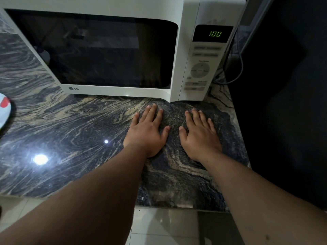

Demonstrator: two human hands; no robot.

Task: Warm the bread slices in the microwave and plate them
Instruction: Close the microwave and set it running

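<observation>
No bread slices can be seen anywhere; if they are in the microwave [109, 50], its dark door glass hides them, and I cannot tell. By judgement, warmed slices will be light, soft and floppy, easy to tear or dent and possibly hot, so they are best lifted from underneath or pinched gently at the crust edge instead of squeezed in the middle.

The microwave fills the upper middle of the frame, white, with its door closed. No handle shows on the door, so where to take hold of it is unclear from this view. To the right of the door, the green display [215, 34] reads 100, above a control panel [200, 69] of pale buttons and a round dial, their labels too blurred to read. A grey cable [238, 68] hangs beside the oven at the upper right.

Just below the oven's lower right corner, both hands lie flat, palms down, on the marbled dark worktop [62, 129]. The left hand [146, 131] and the right hand [200, 135] sit side by side, close but apart, fingers [152, 112] straight and slightly spread, holding nothing.

At the far left edge, a white plate [4, 112] with a red mark peeks into view, a likely landing place for the bread.
</observation>
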